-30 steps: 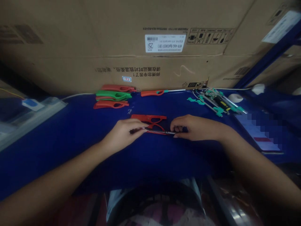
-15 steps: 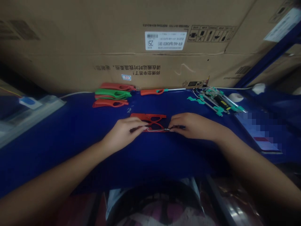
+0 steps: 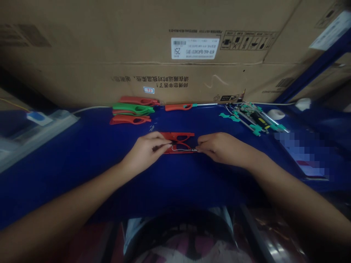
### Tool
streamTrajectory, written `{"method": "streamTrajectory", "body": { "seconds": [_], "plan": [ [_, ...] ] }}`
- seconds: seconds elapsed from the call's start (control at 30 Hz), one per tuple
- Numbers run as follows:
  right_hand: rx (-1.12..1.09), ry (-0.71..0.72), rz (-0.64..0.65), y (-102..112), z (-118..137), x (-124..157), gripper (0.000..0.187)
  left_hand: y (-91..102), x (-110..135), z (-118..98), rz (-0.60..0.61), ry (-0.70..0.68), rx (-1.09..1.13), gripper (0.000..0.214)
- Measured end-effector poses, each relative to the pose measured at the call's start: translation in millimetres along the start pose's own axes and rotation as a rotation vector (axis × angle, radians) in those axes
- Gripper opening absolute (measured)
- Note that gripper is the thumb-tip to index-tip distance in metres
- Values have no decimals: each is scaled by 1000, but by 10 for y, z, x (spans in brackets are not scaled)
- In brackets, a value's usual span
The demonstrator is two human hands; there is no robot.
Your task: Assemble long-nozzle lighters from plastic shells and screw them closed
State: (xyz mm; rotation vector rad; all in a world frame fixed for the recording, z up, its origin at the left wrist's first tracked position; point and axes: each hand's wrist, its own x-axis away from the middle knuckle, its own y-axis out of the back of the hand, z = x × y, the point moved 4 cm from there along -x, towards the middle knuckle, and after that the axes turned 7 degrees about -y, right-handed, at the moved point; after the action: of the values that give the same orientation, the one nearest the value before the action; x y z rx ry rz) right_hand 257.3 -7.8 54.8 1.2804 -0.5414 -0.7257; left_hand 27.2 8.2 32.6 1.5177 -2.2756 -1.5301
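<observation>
Two red lighter shell halves lie side by side on the blue table, the far half (image 3: 189, 135) and the near half (image 3: 171, 152), each with a trigger loop. My left hand (image 3: 145, 150) covers their left ends, its thumb and fingers pinched on a small dark part. From there a thin white wire (image 3: 181, 149) runs over the near half's loop to a small metal piece (image 3: 194, 150) at its narrow end. My right hand (image 3: 221, 147) pinches that metal piece between thumb and fingertips. What lies beneath both hands is hidden.
Several red and green lighter shells (image 3: 131, 119) are stacked behind my left hand. An orange lighter (image 3: 178, 107) with a metal tube lies by the cardboard box (image 3: 109, 44). Metal rods with teal parts (image 3: 256, 129), a white roll (image 3: 275, 114) and a blurred-out flat object (image 3: 301, 157) are at right.
The view has shifted slightly. The wire now runs straighter between my hands, where it sagged in a curve before. The fingers of my right hand have drawn closer together.
</observation>
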Motion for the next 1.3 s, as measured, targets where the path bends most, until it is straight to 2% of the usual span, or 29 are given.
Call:
{"method": "streamTrajectory", "body": {
  "seconds": [0.27, 0.53, 0.9, 1.13, 1.3],
  "plan": [
    [-59, 34, 20, 15, -27, -13, 29, -13, -10, 27, 57, 25, -17, 20],
    [1, 50, -6, 17, -44, -22, 30, -21, -1, 37, 88, 35, -8, 21],
    [-199, 22, -21, 59, -27, -3, 17, -18, 19, 13, 105, 30, 8, 21],
    [-233, 93, -125, -122, 181, -69, 17, -58, 29, -19, 85, -14, -11, 18],
    [-145, 114, -185, -204, 256, -96, 18, -56, 23, -44, 55, -23, -8, 17]
  ]
}}
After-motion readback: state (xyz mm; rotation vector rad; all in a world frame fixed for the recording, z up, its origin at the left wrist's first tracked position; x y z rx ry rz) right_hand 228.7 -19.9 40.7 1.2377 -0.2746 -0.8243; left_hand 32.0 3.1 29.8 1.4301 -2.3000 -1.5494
